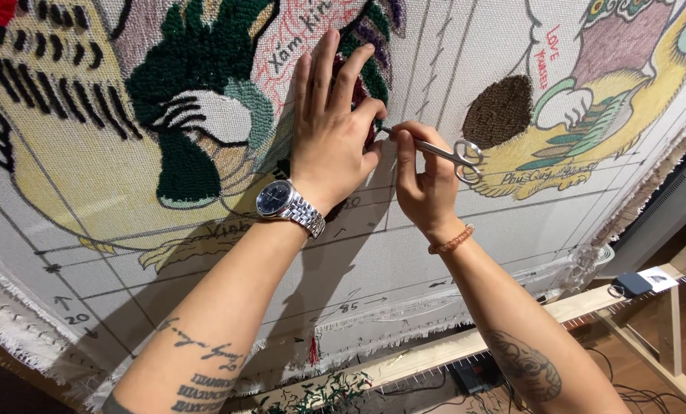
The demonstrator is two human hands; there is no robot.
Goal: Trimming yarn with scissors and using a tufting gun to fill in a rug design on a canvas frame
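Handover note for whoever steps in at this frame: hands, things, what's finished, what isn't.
Left hand: flat on the tufting cloth, fingers spread over dark red and green pile.
Right hand: holds small silver scissors, tips at the pile by the left thumb.
Done: green, white and brown patches are tufted.
Left: large yellow and outlined areas remain bare cloth.

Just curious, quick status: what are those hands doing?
Left hand pressed flat on tufted cloth. Right hand holds small scissors, tips at the pile. Nothing in the way.
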